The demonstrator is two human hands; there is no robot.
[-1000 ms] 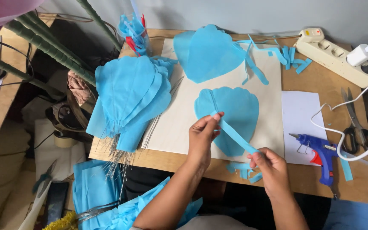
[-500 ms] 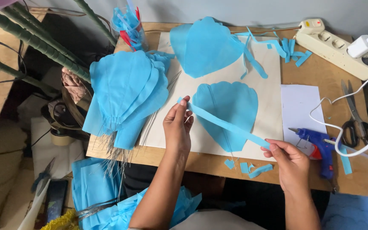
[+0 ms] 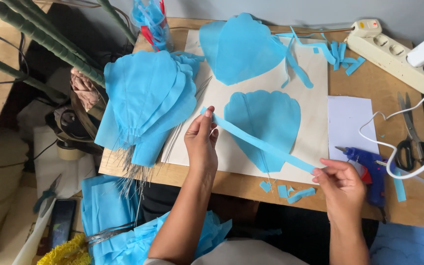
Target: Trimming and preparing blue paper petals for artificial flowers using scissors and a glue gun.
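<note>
A long blue paper strip (image 3: pixel 261 142) is stretched taut between my two hands. My left hand (image 3: pixel 201 142) pinches its upper left end near the stack of petals. My right hand (image 3: pixel 342 189) pinches its lower right end by the table's front edge. The strip crosses over a blue petal-shaped sheet (image 3: pixel 266 122) lying on a cream board (image 3: pixel 315 113). A second, larger blue petal (image 3: pixel 241 46) lies further back on the same board.
A stack of wired blue petals (image 3: pixel 145 103) sits left of the board. A blue glue gun (image 3: pixel 371 169), scissors (image 3: pixel 408 135), a white power strip (image 3: pixel 398 54) with cables and blue scraps (image 3: pixel 285 191) are at right. Green stems (image 3: pixel 30 39) lie at far left.
My hands have drawn apart, pulling the strip out straight: the left hand moved left and up, the right hand moved right.
</note>
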